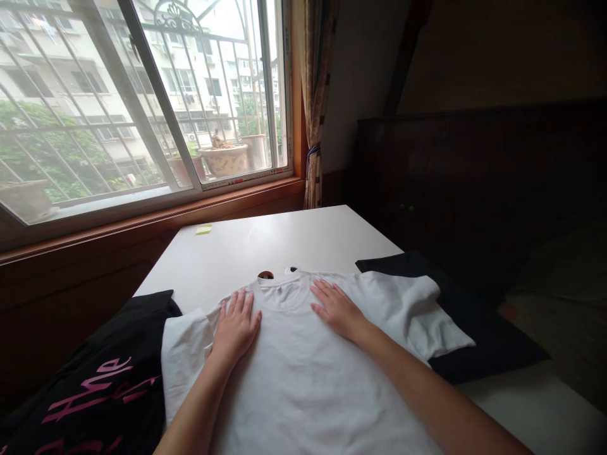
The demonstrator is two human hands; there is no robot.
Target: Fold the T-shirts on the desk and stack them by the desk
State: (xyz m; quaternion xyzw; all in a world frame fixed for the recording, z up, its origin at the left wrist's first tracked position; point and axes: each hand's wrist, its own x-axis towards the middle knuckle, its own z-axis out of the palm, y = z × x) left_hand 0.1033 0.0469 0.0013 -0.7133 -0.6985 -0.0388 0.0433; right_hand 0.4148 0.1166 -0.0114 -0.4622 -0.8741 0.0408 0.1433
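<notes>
A white T-shirt (289,373) lies spread out on the white table (284,237), its neckline toward the far side. My left hand (236,325) rests flat on it left of the collar, fingers apart. Right of the collar, my right hand (337,308) lies on the fabric, also with its fingers spread. Neither hand holds anything. The right sleeve is rumpled and lies partly over a dark folded cloth (493,347). At the left, a black garment with pink lettering (118,341) touches the white left sleeve.
Two small round items (265,275) show just beyond the collar. A yellow sticky note (203,229) is at the table's far left corner. Behind are a barred window with potted plants (225,158), a tied curtain (313,126) and dark furniture (465,189).
</notes>
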